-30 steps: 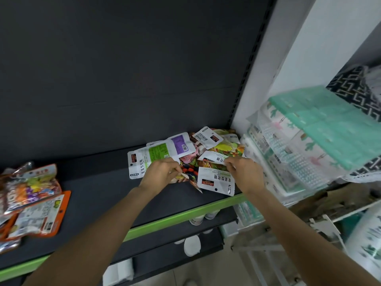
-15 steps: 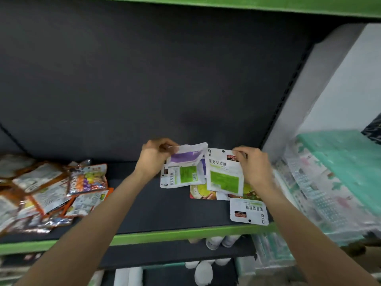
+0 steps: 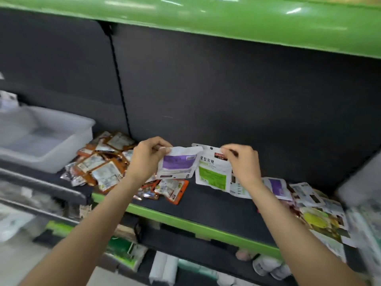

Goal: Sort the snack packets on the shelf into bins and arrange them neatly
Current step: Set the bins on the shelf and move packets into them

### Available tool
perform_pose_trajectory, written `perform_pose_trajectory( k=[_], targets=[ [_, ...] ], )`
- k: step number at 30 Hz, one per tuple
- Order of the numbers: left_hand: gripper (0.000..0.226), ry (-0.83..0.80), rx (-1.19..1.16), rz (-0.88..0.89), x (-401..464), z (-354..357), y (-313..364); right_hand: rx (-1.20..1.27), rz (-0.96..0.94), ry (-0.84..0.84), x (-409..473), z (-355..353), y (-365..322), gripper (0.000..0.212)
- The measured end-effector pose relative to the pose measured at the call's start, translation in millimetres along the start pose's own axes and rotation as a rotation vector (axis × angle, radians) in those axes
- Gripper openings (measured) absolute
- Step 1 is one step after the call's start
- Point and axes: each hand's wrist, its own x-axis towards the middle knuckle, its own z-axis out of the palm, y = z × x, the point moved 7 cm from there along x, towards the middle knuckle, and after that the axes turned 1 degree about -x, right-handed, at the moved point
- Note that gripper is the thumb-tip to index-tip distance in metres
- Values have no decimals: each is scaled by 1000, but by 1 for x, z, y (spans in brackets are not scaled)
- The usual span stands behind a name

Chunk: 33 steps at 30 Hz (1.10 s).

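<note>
My left hand (image 3: 147,156) pinches the top corner of a white packet with a purple label (image 3: 178,163), held above the dark shelf (image 3: 210,205). My right hand (image 3: 243,162) pinches the top of a white packet with a green label (image 3: 213,172), right beside the purple one. A heap of orange and silver packets (image 3: 101,162) lies on the shelf to the left. More white, purple and yellow packets (image 3: 309,205) lie spread to the right. A clear plastic bin (image 3: 45,139) stands at the far left.
A green shelf edge (image 3: 195,226) runs below my hands and another green shelf (image 3: 206,19) hangs overhead. White bottles and packaged goods (image 3: 162,269) fill the lower shelf. The view is blurred at the right edge.
The view has swung left, bringing the clear bin and orange heap into sight. Both hands have carried their packets up and leftward from the right-hand pile.
</note>
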Motion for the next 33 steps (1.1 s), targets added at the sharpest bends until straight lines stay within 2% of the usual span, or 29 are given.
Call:
perform_pose_trajectory(
  k=[13,24,33],
  targets=[
    [12,206,84,-82,-37,-286,-114,166,-165,-73,-44,210,-246,15],
    [11,496,136,-204,-54,-474,-219,222,-287,-216,-38,378,-407,17],
    [12,586,199,-279,-9,-610,-307,314,-316,-306,2,523,-526,15]
  ],
)
